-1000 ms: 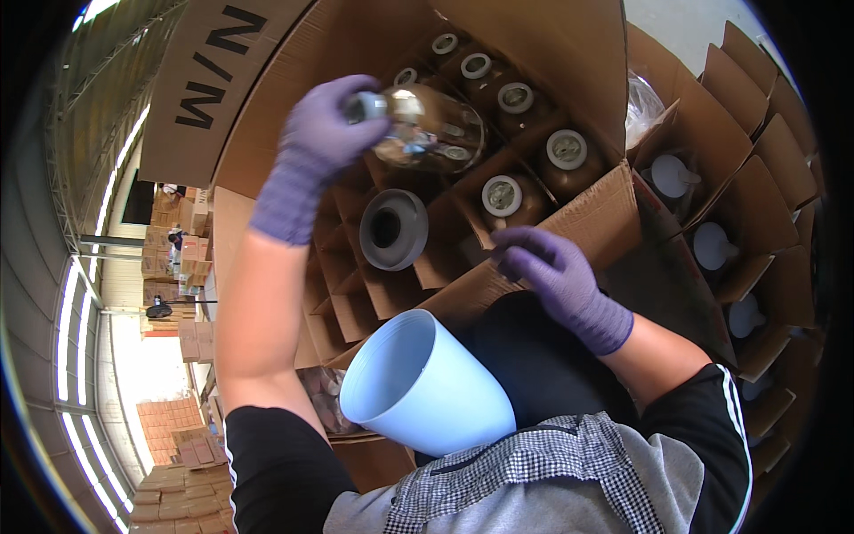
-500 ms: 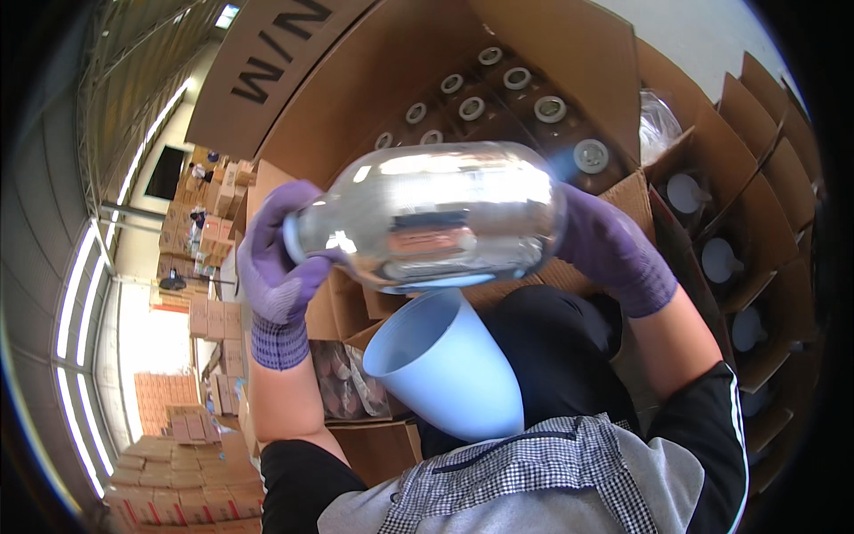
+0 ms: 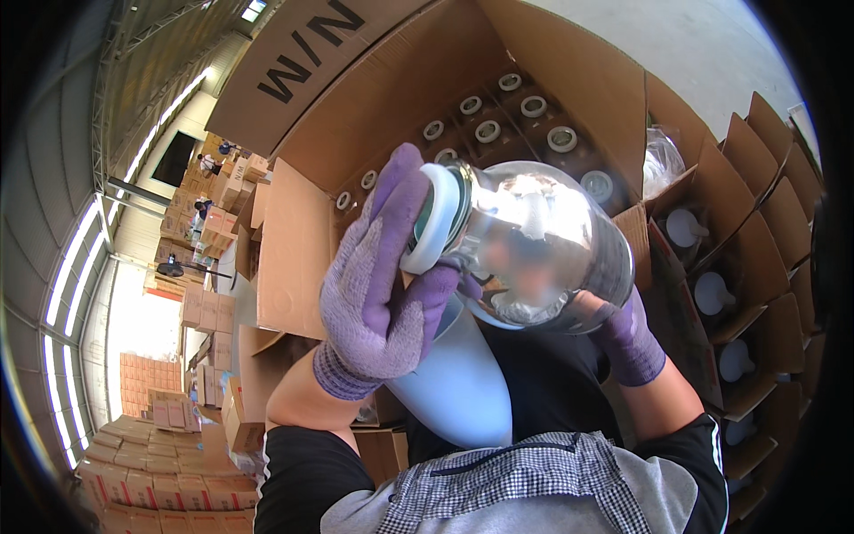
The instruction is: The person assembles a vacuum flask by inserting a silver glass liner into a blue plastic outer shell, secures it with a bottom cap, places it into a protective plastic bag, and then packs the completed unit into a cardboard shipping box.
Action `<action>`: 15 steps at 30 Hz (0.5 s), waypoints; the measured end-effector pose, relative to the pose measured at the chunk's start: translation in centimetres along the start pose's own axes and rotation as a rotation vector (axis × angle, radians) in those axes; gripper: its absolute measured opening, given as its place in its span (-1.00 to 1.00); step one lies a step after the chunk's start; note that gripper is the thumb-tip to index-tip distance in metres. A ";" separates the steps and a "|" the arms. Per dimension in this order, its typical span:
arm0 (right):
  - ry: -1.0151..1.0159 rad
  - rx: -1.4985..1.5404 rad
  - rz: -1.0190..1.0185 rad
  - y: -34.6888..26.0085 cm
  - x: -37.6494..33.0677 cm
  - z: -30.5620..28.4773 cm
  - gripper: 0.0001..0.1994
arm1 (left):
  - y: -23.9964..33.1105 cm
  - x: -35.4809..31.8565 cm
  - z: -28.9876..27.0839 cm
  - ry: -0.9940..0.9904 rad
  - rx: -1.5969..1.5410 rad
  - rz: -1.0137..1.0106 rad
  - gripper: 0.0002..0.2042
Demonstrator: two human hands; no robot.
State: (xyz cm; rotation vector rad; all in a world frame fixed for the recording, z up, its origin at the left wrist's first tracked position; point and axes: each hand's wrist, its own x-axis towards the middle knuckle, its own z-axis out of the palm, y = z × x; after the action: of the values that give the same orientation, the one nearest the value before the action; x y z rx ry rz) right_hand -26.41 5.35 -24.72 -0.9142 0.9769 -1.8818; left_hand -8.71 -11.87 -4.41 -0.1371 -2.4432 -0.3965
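Note:
A silvered glass flask liner [image 3: 543, 240] lies nearly sideways between my two gloved hands, with a white ring [image 3: 433, 218] around its mouth at the left end. My left hand [image 3: 378, 276], in a purple knit glove, is wrapped around the ring and neck, its thumb beneath. The rounded base rests in my right hand [image 3: 627, 338], whose fingers are partly hidden behind the glass. Below the liner, a light blue tapered plastic shell [image 3: 458, 387] leans in my lap. Its open top is mostly hidden by my left hand and the liner.
Ahead stands an open carton [image 3: 569, 76] holding several upright liners [image 3: 562, 140] with white-rimmed mouths. To the right are divided cartons [image 3: 783, 334] with white funnel-shaped pieces [image 3: 712, 292]. A carton flap [image 3: 294, 249] stands at the left. Stacked boxes [image 3: 160, 472] and people are farther off.
The liner has moved right and turned, its mouth end now nearer and raised. My left hand has shifted right and closed around the ring; my right hand has moved lower under the base.

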 end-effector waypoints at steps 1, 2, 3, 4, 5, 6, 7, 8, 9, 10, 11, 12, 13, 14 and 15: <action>-0.001 -0.053 0.037 -1.3 -0.3 0.3 -0.25 | -0.7 -0.6 -0.1 0.006 0.028 0.032 -0.35; 0.002 -0.078 0.042 -1.8 -0.7 0.4 -0.24 | -0.1 -0.6 0.0 0.019 -0.072 -0.024 -0.36; 0.010 -0.086 0.035 -1.9 -1.0 0.5 -0.23 | 0.4 -0.7 0.1 0.036 -0.172 -0.076 -0.38; 0.020 -0.083 0.022 -1.9 -1.2 0.8 -0.21 | 0.9 -0.6 0.1 0.060 -0.271 -0.125 -0.39; 0.035 -0.078 0.015 -1.7 -1.3 0.9 -0.20 | 2.0 -0.2 0.3 0.093 -0.463 -0.229 -0.41; 0.049 -0.076 0.007 -1.5 -1.5 1.0 -0.19 | 2.8 0.3 0.7 0.158 -0.511 -0.354 -0.42; 0.059 -0.072 0.002 -1.3 -1.6 1.2 -0.18 | 3.7 0.8 1.1 0.233 -0.567 -0.479 -0.43; 0.063 -0.072 -0.005 -1.3 -1.7 1.1 -0.16 | 4.6 1.3 1.5 0.317 -0.626 -0.596 -0.44; 0.072 -0.074 -0.011 -1.2 -1.8 1.2 -0.15 | 3.9 1.3 0.5 0.198 -0.565 -0.542 -0.44; 0.077 -0.070 -0.014 -1.1 -1.9 1.3 -0.14 | 3.2 1.3 0.0 0.079 -0.503 -0.487 -0.44; 0.083 -0.068 -0.014 -1.0 -2.0 1.6 -0.12 | 2.7 1.1 -0.1 0.046 -0.474 -0.477 -0.42; 0.089 -0.068 -0.016 -1.0 -2.0 1.6 -0.11 | 2.7 1.0 -0.2 0.041 -0.494 -0.479 -0.41; 0.094 -0.068 -0.019 -0.9 -2.2 1.7 -0.10 | 2.7 1.0 -0.3 0.035 -0.514 -0.480 -0.41; 0.096 -0.067 -0.021 -0.8 -2.3 1.8 -0.08 | 2.8 0.8 -0.4 0.030 -0.531 -0.484 -0.40; 0.099 -0.067 -0.024 -0.7 -2.4 2.0 -0.07 | 2.9 0.7 -0.5 0.038 -0.533 -0.457 -0.39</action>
State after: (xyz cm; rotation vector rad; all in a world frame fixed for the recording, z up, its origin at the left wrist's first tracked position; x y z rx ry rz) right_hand -23.97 7.22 -23.77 -0.8819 1.0991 -1.9399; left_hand -8.41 -9.27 -2.90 0.2078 -2.2611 -1.2333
